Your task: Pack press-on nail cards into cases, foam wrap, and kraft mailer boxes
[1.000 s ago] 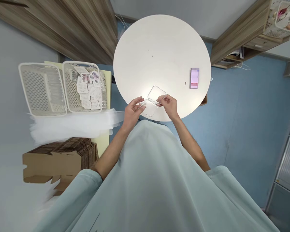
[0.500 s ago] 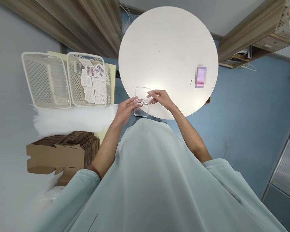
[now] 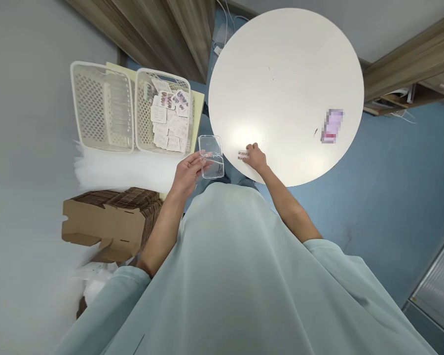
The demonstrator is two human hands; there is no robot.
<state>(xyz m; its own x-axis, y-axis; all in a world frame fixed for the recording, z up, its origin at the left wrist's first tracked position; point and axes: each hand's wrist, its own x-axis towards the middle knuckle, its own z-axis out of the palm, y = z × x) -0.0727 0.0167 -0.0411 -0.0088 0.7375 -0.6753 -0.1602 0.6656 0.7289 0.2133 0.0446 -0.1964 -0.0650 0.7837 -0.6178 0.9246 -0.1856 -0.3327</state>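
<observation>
A clear plastic box (image 3: 212, 168) hangs hinged open in my left hand (image 3: 188, 173), whose thumb and fingers pinch its left side near the hinge. It is held off the table's front-left edge, lid half away from me. At the table's near edge, my right hand (image 3: 256, 158) has its fingers curled on the right end of a small card of false nails (image 3: 243, 155). Rows of small reddish-brown pieces show on that card. My right fingertips are partly hidden under the hand.
On the round white table (image 3: 281, 64) lies a blurred-out pinkish rectangle (image 3: 332, 126). To the left stand a basket of nail cards (image 3: 142, 140) and a basket of clear boxes (image 3: 77, 106). White sheets (image 3: 122, 170) and folded cardboard boxes (image 3: 103, 219) are nearer me.
My right hand has left the clear box and moved right to the card on the table. The left hand keeps the box, now tilted differently. The view has shifted.
</observation>
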